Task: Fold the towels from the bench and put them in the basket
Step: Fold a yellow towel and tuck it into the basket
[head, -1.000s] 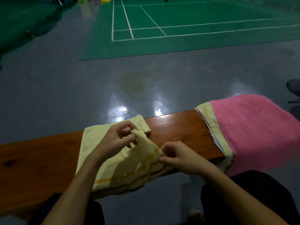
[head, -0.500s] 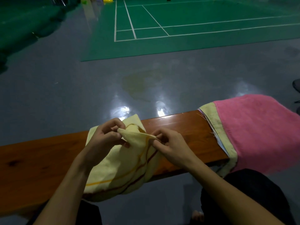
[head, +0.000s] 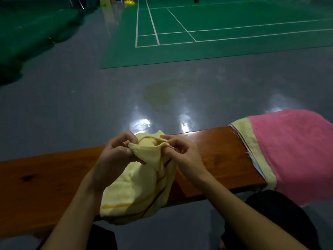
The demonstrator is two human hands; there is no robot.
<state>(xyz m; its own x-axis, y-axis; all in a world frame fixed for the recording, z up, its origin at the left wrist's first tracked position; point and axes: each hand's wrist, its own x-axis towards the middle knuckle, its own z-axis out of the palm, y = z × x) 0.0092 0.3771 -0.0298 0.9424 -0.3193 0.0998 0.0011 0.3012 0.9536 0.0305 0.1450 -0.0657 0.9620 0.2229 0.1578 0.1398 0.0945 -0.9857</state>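
Note:
A pale yellow towel (head: 137, 188) with orange and brown stripes hangs bunched over the near edge of the wooden bench (head: 45, 181). My left hand (head: 115, 156) pinches its upper edge at the left. My right hand (head: 182, 154) pinches the same edge at the right, so the two hands almost meet above the bench. A pink towel (head: 295, 150) lies on top of a stack at the bench's right end, with a yellow-green towel (head: 250, 143) and thin white layers showing under it. No basket is in view.
Beyond the bench lies a shiny grey floor (head: 162, 98) with light reflections, then a green badminton court (head: 216, 29) with white lines. My dark-clad knees (head: 277, 217) are below the bench's near edge.
Both hands lifted the yellow towel's near corner up and away from me, drawing together. The towel went from lying flat on the bench to bunched and hanging from my fingers.

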